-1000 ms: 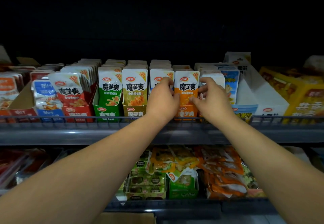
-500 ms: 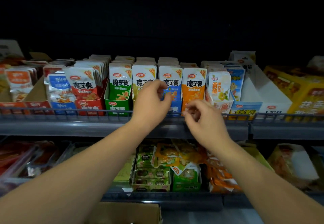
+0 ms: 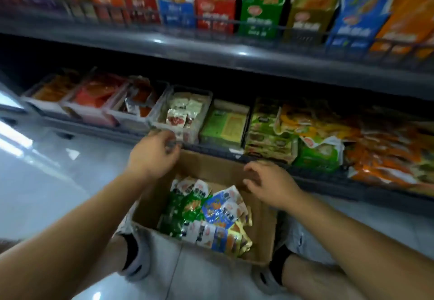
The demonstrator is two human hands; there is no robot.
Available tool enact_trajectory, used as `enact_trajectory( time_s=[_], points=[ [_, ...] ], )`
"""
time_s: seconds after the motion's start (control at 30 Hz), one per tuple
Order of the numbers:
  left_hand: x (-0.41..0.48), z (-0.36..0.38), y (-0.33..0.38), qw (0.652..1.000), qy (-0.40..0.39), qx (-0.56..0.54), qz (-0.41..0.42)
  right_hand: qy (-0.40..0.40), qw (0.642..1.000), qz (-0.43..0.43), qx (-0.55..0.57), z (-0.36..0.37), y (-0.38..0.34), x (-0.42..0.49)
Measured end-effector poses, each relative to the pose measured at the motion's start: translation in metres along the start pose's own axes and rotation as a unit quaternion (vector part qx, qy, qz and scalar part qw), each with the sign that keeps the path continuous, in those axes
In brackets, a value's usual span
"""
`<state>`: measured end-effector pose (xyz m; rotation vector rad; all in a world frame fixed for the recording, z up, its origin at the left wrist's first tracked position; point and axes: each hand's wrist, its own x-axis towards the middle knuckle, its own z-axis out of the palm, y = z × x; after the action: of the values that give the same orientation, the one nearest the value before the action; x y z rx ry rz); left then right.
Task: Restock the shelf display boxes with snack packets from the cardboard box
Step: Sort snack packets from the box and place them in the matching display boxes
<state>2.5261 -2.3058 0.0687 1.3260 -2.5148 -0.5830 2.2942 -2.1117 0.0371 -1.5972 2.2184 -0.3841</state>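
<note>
An open cardboard box (image 3: 264, 236) stands on the floor between my feet, holding several loose snack packets (image 3: 206, 215) in green, blue, white and yellow. My left hand (image 3: 152, 156) hovers over the box's far left corner with its fingers curled and nothing in them. Over the far right side of the box my right hand (image 3: 270, 182) is spread with fingers apart, holding nothing. The display boxes (image 3: 263, 3) in red, green, yellow, blue and orange stand in a row on the upper shelf, above and beyond both hands.
A lower shelf (image 3: 324, 177) just behind the box carries clear bins (image 3: 185, 114) and loose bags of snacks. A grey shelf edge (image 3: 211, 57) overhangs it. My shoes (image 3: 138, 252) flank the box on the pale tiled floor (image 3: 47, 177).
Both hands have left the packets in the upper shelf's display boxes and dropped down over the cardboard box. The view has tilted down from the upper shelf to the floor.
</note>
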Motion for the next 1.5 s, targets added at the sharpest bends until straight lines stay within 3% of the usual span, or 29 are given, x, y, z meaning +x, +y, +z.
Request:
enact_trajectory(
  time_s=[0.1,0.2,0.37,0.57,0.77,0.87,1.2,1.4,1.5],
  points=[
    [-0.012,0.019,-0.049,0.998,-0.017,0.041,-0.055,-0.067,0.997,0.025,-0.014,0.057,0.007,0.011],
    [-0.018,0.039,-0.077,0.994,-0.022,0.091,-0.050,-0.109,0.992,0.048,-0.031,0.104,0.013,0.020],
    [-0.023,0.065,-0.099,0.995,-0.049,0.067,-0.053,-0.154,0.979,0.130,-0.023,0.165,0.029,0.036],
    [-0.034,0.088,-0.114,0.998,-0.039,-0.032,-0.035,-0.105,0.954,0.273,0.065,0.220,0.060,0.055],
    [-0.040,0.100,-0.116,0.992,-0.011,-0.113,-0.064,-0.062,0.933,0.316,0.158,0.225,0.053,0.062],
    [-0.041,0.100,-0.114,0.989,-0.007,-0.126,-0.078,-0.091,0.923,0.305,0.214,0.223,0.052,0.057],
    [-0.048,0.092,-0.104,0.981,-0.012,-0.159,-0.113,-0.073,0.886,0.324,0.324,0.207,0.030,0.053],
    [-0.048,0.082,-0.089,0.980,0.013,-0.187,-0.064,-0.059,0.928,0.204,0.305,0.146,0.009,0.069],
    [-0.044,0.082,-0.078,0.943,-0.072,-0.305,-0.117,-0.062,0.924,0.162,0.340,0.106,-0.011,0.076]
  ],
)
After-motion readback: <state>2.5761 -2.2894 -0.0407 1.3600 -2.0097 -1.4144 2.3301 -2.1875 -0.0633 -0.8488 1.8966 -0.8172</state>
